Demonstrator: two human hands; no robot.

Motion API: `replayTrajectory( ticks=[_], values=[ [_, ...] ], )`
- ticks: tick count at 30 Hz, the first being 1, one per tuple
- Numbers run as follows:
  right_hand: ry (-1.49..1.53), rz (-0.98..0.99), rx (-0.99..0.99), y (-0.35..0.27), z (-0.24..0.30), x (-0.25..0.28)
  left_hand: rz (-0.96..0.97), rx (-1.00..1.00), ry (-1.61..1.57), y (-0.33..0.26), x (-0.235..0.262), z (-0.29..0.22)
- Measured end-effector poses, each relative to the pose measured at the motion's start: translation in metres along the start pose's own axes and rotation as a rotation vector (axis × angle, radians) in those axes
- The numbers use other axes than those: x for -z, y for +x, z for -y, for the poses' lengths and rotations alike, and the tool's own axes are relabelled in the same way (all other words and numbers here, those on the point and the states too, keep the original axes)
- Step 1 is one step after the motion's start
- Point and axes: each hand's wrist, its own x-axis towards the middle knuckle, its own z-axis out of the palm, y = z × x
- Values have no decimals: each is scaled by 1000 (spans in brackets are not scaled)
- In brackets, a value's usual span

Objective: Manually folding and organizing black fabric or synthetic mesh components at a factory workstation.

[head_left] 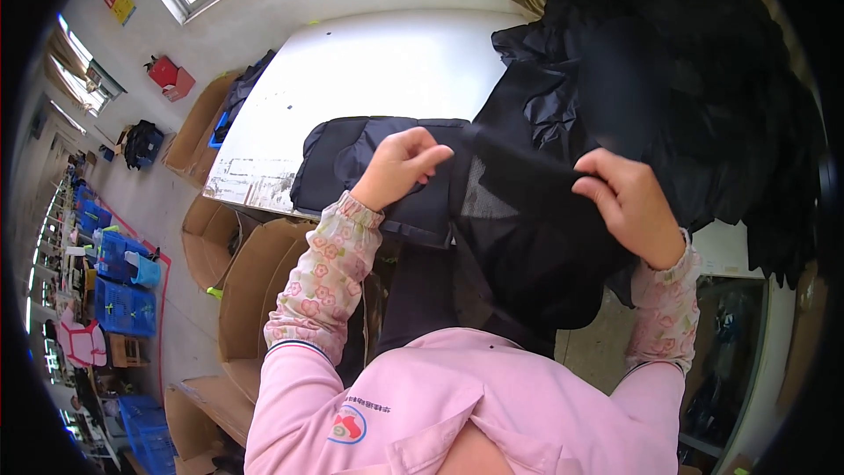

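While both hands pinch black mesh piece (527, 220), black fabric pile (686, 79) crowds table (369, 70).

black mesh fabric piece (519, 211) | held up taut at its top edge | hanging over table edge

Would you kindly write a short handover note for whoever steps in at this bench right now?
Left hand: pinching the left end of a black mesh piece, held up over the table edge.
Right hand: gripping the same piece's right end.
Things: a padded black panel lies flat on the table under the left hand; a heap of black fabric sits at the right.
Done: one piece is picked up and stretched between both hands.
Left: the heap looks large; how much of it is handled cannot be told.
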Motion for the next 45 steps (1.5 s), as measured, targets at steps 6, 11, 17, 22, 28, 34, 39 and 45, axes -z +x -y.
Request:
replayTrajectory(
  ticks=[6, 11, 17, 22, 28, 34, 39, 45],
  values=[
    [427, -305, -156, 26, -14, 40, 617, 158, 139, -69, -28, 105],
    [670, -383, -77, 45, 7, 44, 474, 293, -826, -96, -118, 113],
    [910, -442, -118, 43, 32, 36, 227, 247, -1417, -53, -169, 86],
    [878, -455, -201, 37, 16, 12, 275, 446, -1601, -26, -154, 88],
    [30, -308, -258, 11, -82, -90, 657, 243, -1854, -35, -148, 24],
    [-191, -90, -592, -59, -197, -125, 291, -3, -1603, -69, -46, 21],
    [750, -434, -577, -44, -191, -1, 61, 75, -454, -48, 59, 46],
    [1109, -36, -313, 19, -31, 49, -167, 147, -760, -9, 49, 85]
  ],
)
